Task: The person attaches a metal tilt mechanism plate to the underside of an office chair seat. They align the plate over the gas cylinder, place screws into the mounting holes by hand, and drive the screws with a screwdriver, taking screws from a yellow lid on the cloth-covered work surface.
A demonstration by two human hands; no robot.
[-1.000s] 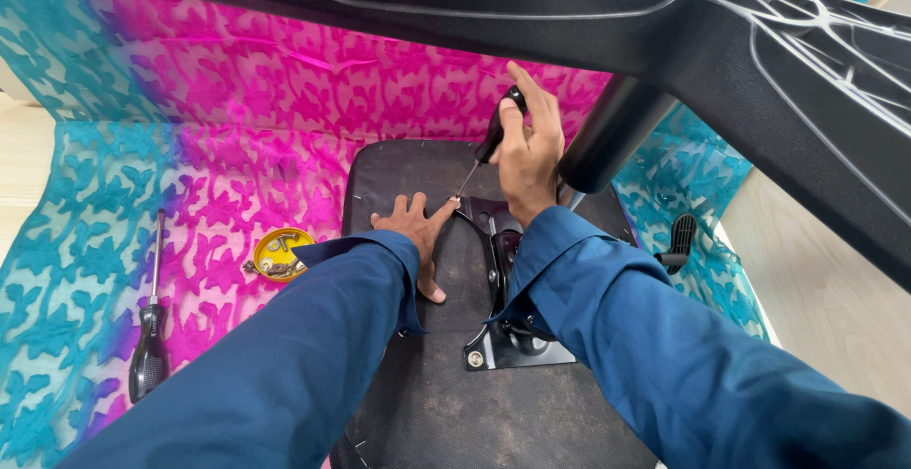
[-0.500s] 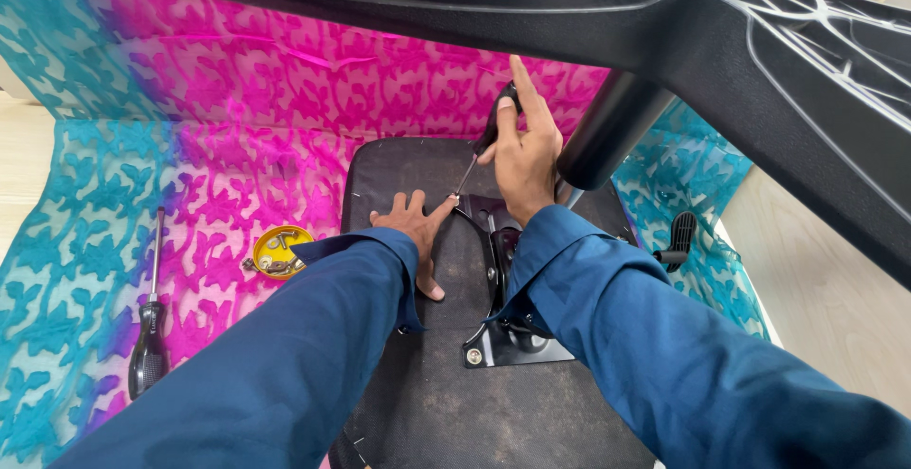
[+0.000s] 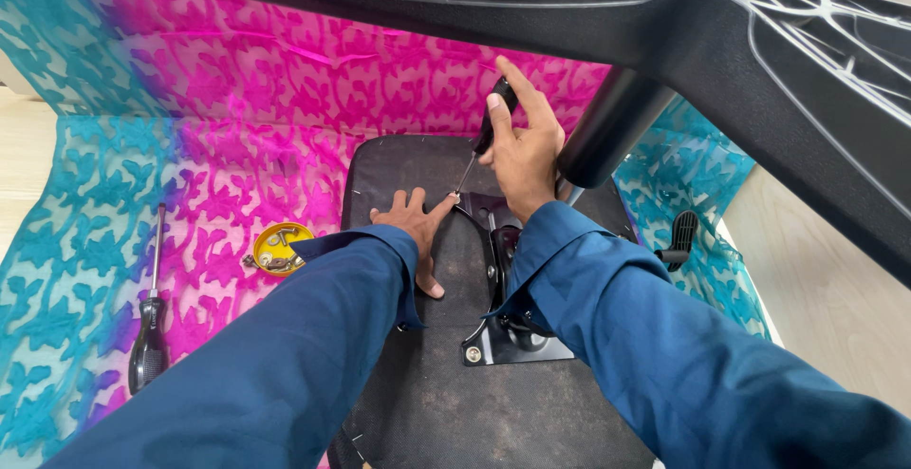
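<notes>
Fingers of the right hand are clamped round the black handle of a slim screwdriver, whose thin metal shaft slants down to a tip set at the top edge of the black metal mounting plate. Those of the left hand lie spread apart, flat on the upturned dark fabric underside of an office-chair seat, with the forefinger reaching towards the screwdriver's tip.

Going from biggest to smallest: a bright patterned cloth, magenta in the middle and turquoise at both sides, covers the floor and runs up behind the work. Overhead, close to the camera, stretch the broad black plastic legs of the chair's star base, and from them a thick black cylindrical column drops towards the plate, just beside the right hand. The seat lies on the cloth with the plate fixed to its middle, a silver screw head showing at the plate's near corner. Both arms wear dark blue sleeves. A black lever handle sticks out to the right of the seat, over the turquoise part. On the left, well apart from the hands, lies a second, long screwdriver with a black grip. Between it and the seat sits a small round yellow dish holding what look like screws and small metal fittings.
</notes>
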